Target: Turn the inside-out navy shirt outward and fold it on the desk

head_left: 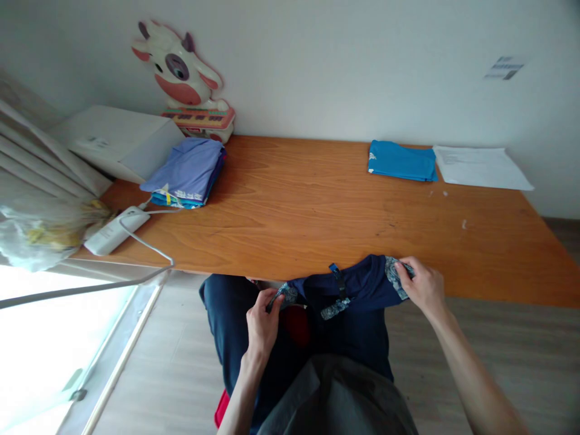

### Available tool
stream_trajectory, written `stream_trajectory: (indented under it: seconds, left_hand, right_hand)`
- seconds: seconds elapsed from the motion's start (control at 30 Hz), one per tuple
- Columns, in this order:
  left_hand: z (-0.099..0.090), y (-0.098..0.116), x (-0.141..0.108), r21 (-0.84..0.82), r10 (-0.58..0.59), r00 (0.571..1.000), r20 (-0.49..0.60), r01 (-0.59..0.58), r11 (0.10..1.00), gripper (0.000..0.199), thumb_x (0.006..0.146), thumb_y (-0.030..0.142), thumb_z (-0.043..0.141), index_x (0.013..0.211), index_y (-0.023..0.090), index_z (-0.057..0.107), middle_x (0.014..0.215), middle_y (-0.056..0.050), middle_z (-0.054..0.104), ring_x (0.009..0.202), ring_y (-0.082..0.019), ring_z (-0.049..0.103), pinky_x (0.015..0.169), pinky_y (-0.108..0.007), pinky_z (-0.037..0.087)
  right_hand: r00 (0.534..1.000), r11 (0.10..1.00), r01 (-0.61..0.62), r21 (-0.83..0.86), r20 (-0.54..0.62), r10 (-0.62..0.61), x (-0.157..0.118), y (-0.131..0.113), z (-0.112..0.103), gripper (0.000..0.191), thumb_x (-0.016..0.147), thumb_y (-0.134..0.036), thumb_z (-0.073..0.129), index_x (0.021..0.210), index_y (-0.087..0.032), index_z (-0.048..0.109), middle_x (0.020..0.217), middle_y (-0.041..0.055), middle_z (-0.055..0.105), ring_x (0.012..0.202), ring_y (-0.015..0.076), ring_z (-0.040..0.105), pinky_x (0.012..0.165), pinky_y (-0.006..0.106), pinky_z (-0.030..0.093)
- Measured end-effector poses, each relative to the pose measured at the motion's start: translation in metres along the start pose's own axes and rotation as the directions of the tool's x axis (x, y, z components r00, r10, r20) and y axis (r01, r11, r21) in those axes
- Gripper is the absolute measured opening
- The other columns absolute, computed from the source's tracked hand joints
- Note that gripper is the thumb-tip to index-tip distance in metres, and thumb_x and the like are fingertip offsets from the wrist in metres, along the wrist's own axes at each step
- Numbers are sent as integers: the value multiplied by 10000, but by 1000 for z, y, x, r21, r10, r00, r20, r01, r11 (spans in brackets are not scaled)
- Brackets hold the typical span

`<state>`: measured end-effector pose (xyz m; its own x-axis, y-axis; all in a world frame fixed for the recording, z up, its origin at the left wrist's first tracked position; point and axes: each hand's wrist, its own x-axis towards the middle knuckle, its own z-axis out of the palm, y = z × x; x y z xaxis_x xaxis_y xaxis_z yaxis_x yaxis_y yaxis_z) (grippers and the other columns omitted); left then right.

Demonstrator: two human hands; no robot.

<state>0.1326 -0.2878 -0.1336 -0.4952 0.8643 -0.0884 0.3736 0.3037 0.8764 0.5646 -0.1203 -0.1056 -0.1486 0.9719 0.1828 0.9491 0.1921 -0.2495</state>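
A navy cloth garment point(367, 281) with grey-blue patterned ends is stretched between my hands at the table's front edge, partly over my lap. My left hand point(263, 320) pinches its patterned left end, just off the table edge. At the other patterned end, my right hand point(422, 287) grips the cloth between thumb and fingers, above the tabletop. A dark band with a patterned tip crosses the garment's middle. The exact kind of garment cannot be made out.
On the wooden table point(290, 211) lie folded purple and blue cloths point(188, 166), a folded blue cloth point(401, 162) and white paper point(483, 166). A white box point(122, 136), cow-shaped toy keyboard point(199, 118), white power strip point(116, 229) with cable, and plastic bag point(40, 235) are at left.
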Motion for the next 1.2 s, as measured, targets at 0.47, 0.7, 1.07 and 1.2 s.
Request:
stream_trajectory:
  seconds: [0.47,0.7,1.07,1.2]
  left_hand:
    - [33,-25,-35,-59,-63,982,179,75,995,394,1018,557,666,1055,204,837,1026,-95,852,902,-293,786,810,-349,580]
    - [48,-23,-26,-136,54,970,239,-22,991,362,1077,488,564,1091,217,803,1059,-102,825,949,-263,769,878,-346,582]
    - [113,-58,-29,-280,-129,976,173,175,944,598,1007,721,579,1089,155,754,1041,-149,808,1001,-312,756,894,-397,580]
    - [139,-76,-38,-271,-180,966,186,227,936,597,1004,732,560,1012,166,749,962,-128,790,927,-296,733,866,-392,561]
  right_hand:
    - [997,995,-51,-88,-71,45,0,-16,-2,429,1072,-570,484,941,-247,733,863,133,817,735,298,730,642,346,354]
    - [996,994,-46,-94,-79,38,-2,-18,-3,421,1084,-554,477,935,-244,721,856,134,803,727,295,711,654,348,332]
    - [996,994,-40,-102,-78,32,-1,-17,-1,425,1086,-555,477,946,-240,724,854,126,804,720,287,715,652,348,342]
    - [997,995,-32,-98,-68,26,0,-17,-2,412,1087,-544,490,953,-236,728,859,121,807,723,282,719,651,342,341]
